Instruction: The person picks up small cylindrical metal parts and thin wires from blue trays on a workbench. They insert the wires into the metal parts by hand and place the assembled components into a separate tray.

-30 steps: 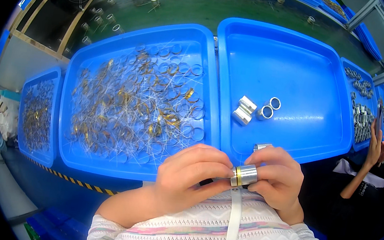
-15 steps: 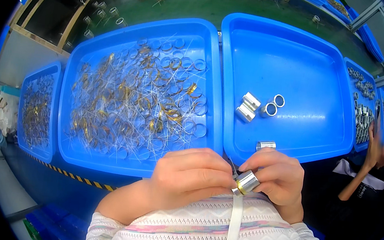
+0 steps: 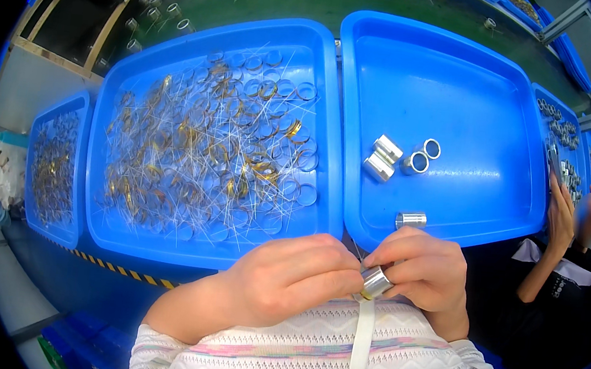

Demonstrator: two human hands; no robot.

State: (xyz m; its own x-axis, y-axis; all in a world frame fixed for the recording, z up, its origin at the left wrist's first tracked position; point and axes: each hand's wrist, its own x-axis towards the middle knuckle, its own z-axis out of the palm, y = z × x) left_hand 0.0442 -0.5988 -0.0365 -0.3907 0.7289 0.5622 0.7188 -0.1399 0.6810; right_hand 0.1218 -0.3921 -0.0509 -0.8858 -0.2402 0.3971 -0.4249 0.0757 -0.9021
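Holding a short silver metal sleeve [image 3: 377, 282] between both hands, close to the chest, just below the near rim of the right blue tray [image 3: 465, 80]. Left hand [image 3: 285, 281] has fingers curled together, fingertips pressed on the sleeve's left side; right hand [image 3: 427, 267] is clamped around its right end. Four more finished sleeves [image 3: 399, 159] lie in that tray, one [image 3: 411, 220] near the front rim. Middle tray [image 3: 125, 231] holds tangled wire rings [image 3: 213, 147]. Another person's hand [image 3: 560, 212] reaches in at far right.
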